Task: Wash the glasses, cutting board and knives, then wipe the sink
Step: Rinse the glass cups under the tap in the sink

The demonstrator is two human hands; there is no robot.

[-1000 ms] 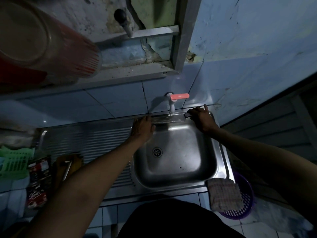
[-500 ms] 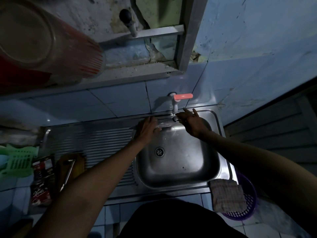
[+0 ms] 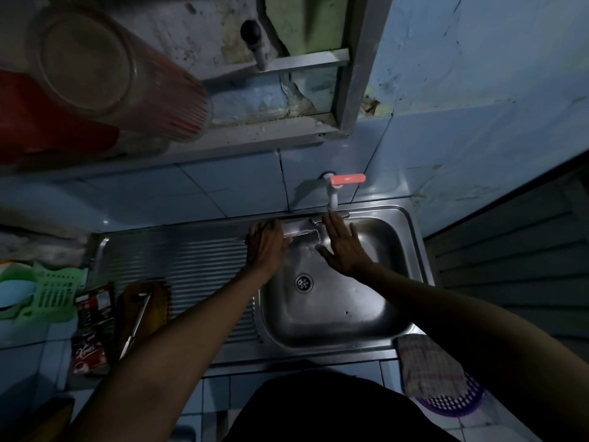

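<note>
The steel sink [image 3: 344, 314] has an empty basin, and the white tap with a pink handle [image 3: 346, 179] is above its back edge. My right hand [image 3: 343, 248] is spread flat, fingers straight, just under the spout, where a thin streak of water glints. My left hand [image 3: 266, 245] rests on the sink's back-left rim and holds nothing I can see. A wooden cutting board [image 3: 153, 301] lies at the left end of the ribbed drainboard [image 3: 197, 266], and a knife [image 3: 135, 323] lies on it. A clear red-striped glass [image 3: 121, 81] stands on the shelf at upper left.
A checked cloth [image 3: 427, 362] hangs over the sink's front-right corner above a purple basket [image 3: 452, 401]. A green plastic rack [image 3: 51, 291] and dark sachet packets [image 3: 92, 330] sit at the left. A metal frame and the tiled wall rise behind the tap.
My right hand has left the sink's back-right corner, moved left under the tap and opened flat. My left hand has stayed on the back-left rim.
</note>
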